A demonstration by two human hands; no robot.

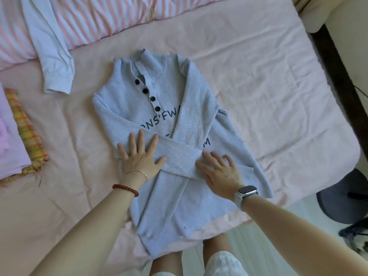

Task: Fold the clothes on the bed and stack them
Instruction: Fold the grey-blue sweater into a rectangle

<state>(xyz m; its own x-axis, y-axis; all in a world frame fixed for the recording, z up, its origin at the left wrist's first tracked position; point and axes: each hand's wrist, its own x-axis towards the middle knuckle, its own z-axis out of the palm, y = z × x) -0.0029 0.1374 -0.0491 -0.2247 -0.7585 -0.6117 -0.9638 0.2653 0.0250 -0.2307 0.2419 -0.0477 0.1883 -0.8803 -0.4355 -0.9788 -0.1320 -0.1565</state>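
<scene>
The grey sweater [159, 124] lies face-up on the pink bed [258, 80], sleeves crossed — my left hand [139, 154] and right hand [221, 170] press flat, fingers spread, on the top sleeve.

grey sweater [127, 100] chest print, partly covered, reads "ONS'FW", "M"

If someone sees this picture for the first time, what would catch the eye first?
The grey sweater lies flat in the middle of the pink bed, both sleeves crossed over its front. The left hand and right hand press flat on the crossed sleeves. A folded stack sits at the left edge.
</scene>
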